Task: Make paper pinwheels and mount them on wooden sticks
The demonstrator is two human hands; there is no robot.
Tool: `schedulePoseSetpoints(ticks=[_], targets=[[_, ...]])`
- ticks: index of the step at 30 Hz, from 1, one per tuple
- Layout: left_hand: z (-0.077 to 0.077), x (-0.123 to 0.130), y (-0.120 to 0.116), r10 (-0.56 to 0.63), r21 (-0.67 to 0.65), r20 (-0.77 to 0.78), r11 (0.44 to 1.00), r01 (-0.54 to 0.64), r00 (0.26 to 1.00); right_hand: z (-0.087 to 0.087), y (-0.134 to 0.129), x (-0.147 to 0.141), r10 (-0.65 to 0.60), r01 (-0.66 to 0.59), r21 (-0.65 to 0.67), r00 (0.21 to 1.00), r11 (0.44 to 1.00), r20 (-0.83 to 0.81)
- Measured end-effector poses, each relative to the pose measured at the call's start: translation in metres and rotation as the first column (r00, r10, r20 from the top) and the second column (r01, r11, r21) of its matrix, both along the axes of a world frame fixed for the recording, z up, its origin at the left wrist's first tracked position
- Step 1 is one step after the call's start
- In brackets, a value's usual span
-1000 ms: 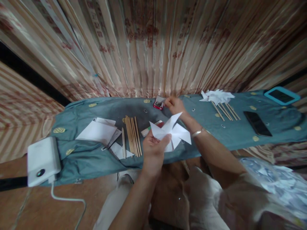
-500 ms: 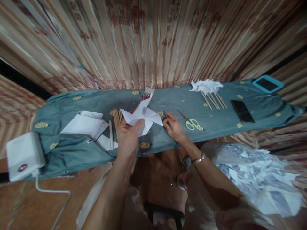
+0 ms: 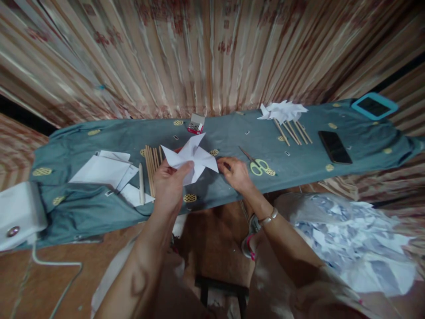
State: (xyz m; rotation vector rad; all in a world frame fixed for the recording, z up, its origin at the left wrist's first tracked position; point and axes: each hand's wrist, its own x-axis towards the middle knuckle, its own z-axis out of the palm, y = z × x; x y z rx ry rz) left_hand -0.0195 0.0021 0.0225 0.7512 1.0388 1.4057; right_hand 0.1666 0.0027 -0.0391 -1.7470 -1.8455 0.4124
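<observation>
The right hand (image 3: 236,173) had left the small red box (image 3: 195,126) and stood at the right-hand tip of the paper pinwheel (image 3: 193,158), fingers curled; contact or grip there could not be determined. The left hand (image 3: 168,182) pinched the pinwheel between thumb and fingers, above the teal cloth (image 3: 229,130). Attention had apparently shifted from box to pinwheel.

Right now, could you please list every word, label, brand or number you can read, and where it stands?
No text can be read.
Small rectangular marks on the blue-green cloth: too small to read.
Open red box: any print too small.
White paper pinwheel: no lettering visible.
</observation>
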Motion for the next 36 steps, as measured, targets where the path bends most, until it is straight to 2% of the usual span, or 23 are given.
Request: schedulePoseSetpoints(ticks=[4,7,13,19,22,27,31,36], targets=[[-0.001,0.001,0.001,0.008,0.012,-0.019,1.000,-0.008,1.000,0.006,-0.001,-0.009,0.073,-0.064,-0.044,0.971,0.997,0.227],[-0.001,-0.002,0.001,0.016,0.020,-0.027,1.000,-0.015,1.000,0.007,-0.002,-0.012,0.084,-0.069,-0.067,0.962,0.995,0.259],[-0.005,-0.008,-0.001,0.023,0.012,-0.056,1.000,-0.022,0.998,-0.001,0.000,-0.006,0.076,-0.068,-0.056,0.982,0.996,0.172],[-0.005,-0.010,-0.003,0.010,0.000,-0.079,1.000,-0.010,0.997,-0.021,0.001,0.013,0.035,-0.032,0.026,0.990,0.999,-0.136],[-0.004,-0.010,-0.003,0.015,-0.004,-0.076,1.000,-0.016,0.997,-0.025,-0.001,0.023,0.030,-0.025,0.039,0.989,0.999,-0.141],[-0.006,-0.008,-0.002,0.014,0.009,-0.078,1.000,-0.014,0.997,-0.016,-0.003,0.036,0.011,-0.008,0.034,0.995,0.999,-0.095],[-0.007,-0.002,-0.002,-0.004,0.001,-0.092,1.000,0.004,0.996,-0.003,-0.004,0.031,-0.025,0.025,-0.006,0.997,1.000,-0.079],[-0.008,0.006,-0.005,-0.044,-0.024,-0.065,0.999,0.043,0.997,0.002,-0.005,0.016,0.039,-0.032,-0.060,0.992,0.998,0.118]])
